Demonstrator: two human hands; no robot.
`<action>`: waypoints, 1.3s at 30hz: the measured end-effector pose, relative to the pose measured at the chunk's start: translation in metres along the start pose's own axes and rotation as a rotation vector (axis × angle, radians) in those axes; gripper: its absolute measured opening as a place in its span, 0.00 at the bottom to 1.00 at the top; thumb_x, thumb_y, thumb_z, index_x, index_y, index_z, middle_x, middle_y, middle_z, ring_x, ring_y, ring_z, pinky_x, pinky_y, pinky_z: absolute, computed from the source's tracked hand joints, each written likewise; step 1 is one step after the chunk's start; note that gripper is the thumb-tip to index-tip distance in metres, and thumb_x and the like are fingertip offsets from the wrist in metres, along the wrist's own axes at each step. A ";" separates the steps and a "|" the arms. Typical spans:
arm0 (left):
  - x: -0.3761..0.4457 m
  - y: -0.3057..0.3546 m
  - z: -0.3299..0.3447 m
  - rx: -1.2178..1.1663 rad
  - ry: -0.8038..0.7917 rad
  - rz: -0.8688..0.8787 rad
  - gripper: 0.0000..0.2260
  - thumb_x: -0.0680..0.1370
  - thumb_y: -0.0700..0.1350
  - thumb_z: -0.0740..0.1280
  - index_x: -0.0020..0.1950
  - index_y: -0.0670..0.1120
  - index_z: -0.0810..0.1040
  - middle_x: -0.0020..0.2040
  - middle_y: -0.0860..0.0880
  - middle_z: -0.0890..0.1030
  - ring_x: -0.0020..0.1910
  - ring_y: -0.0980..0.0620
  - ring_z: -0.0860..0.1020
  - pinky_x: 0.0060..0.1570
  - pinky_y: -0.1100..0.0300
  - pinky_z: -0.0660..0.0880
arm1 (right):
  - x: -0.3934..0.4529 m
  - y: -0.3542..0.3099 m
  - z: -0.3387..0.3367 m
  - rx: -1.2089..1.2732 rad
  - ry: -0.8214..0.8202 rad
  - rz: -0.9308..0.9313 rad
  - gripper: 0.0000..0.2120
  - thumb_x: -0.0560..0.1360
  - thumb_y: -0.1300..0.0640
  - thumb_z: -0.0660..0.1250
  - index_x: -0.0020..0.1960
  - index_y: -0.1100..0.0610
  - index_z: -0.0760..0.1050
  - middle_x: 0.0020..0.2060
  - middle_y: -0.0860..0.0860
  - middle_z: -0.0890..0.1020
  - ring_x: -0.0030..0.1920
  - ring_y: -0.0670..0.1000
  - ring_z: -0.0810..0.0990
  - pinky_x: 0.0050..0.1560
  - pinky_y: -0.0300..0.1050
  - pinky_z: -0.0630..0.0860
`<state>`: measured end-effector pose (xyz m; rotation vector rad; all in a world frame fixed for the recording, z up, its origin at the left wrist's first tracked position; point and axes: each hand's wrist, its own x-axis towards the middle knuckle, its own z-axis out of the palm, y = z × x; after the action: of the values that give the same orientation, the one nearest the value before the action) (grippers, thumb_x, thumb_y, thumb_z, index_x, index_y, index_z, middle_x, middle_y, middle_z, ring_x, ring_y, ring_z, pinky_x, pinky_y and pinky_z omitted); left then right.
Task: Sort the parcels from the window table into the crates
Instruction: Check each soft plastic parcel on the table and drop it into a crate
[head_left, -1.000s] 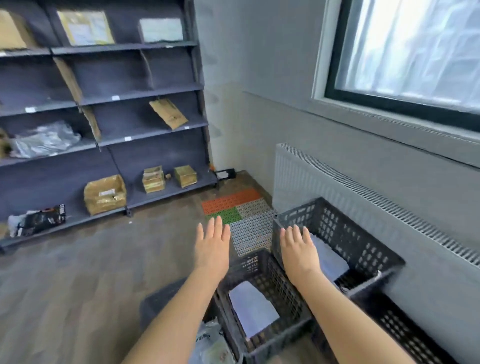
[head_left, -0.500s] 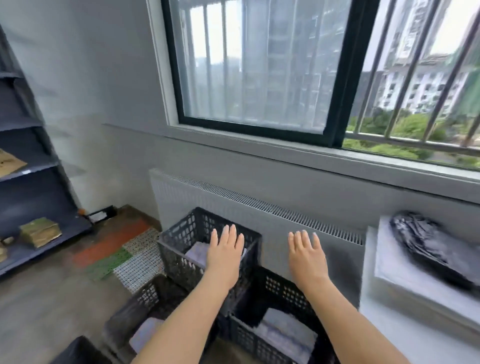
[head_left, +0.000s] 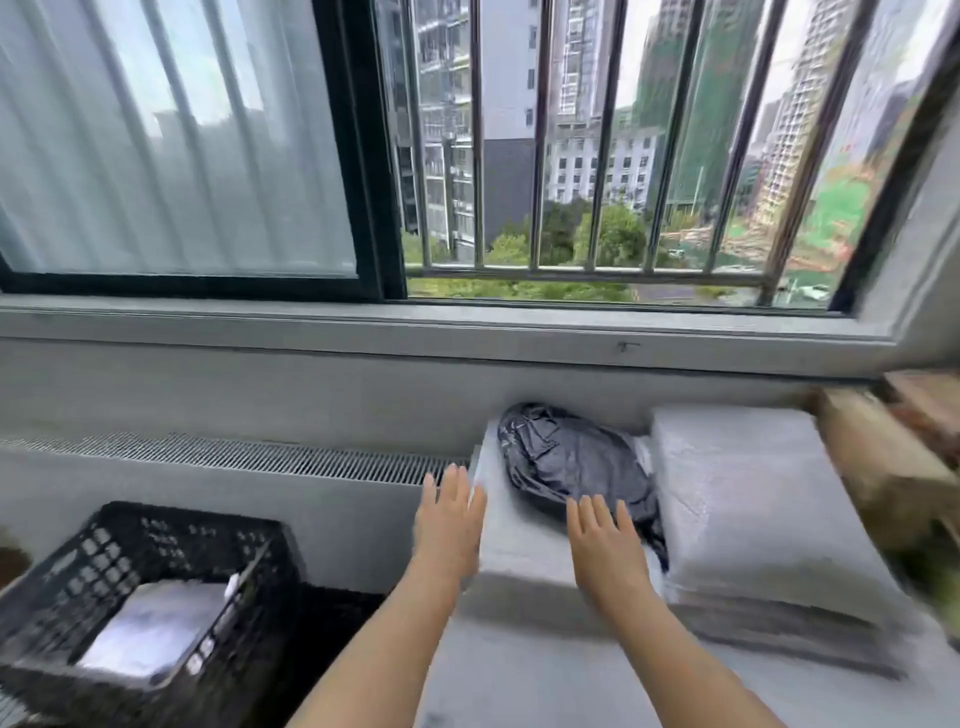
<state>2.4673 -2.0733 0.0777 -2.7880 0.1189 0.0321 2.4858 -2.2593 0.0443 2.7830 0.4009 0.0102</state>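
Both hands, left hand and right hand, hover flat, grip released, over the white parcel's near edge.

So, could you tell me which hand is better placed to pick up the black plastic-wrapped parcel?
Right, I think. The right hand hovers open with its fingers at the black parcel's near edge, while the left hand sits off the white stack's left edge.
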 end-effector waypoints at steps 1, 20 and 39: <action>0.016 0.017 -0.008 -0.017 0.020 0.013 0.30 0.80 0.45 0.58 0.78 0.42 0.46 0.78 0.40 0.48 0.77 0.41 0.44 0.73 0.41 0.44 | 0.005 0.021 0.008 -0.011 -0.006 0.011 0.31 0.80 0.60 0.54 0.78 0.64 0.42 0.76 0.61 0.52 0.76 0.60 0.49 0.74 0.60 0.47; 0.161 0.116 0.009 0.099 -0.129 0.175 0.30 0.83 0.42 0.54 0.78 0.41 0.38 0.78 0.39 0.41 0.77 0.42 0.41 0.74 0.41 0.43 | 0.110 0.104 0.087 0.057 -0.146 -0.082 0.37 0.80 0.57 0.59 0.77 0.63 0.38 0.77 0.61 0.49 0.77 0.59 0.46 0.75 0.59 0.44; 0.215 0.114 0.027 -0.073 0.179 0.256 0.02 0.57 0.40 0.67 0.26 0.47 0.75 0.25 0.49 0.74 0.22 0.50 0.74 0.23 0.65 0.70 | 0.139 0.107 0.090 0.311 -0.134 -0.104 0.51 0.60 0.47 0.80 0.73 0.67 0.61 0.69 0.66 0.68 0.70 0.60 0.68 0.69 0.58 0.66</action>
<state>2.6711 -2.1870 0.0051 -2.8252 0.5285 -0.1534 2.6538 -2.3468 -0.0123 3.0377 0.5536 -0.2849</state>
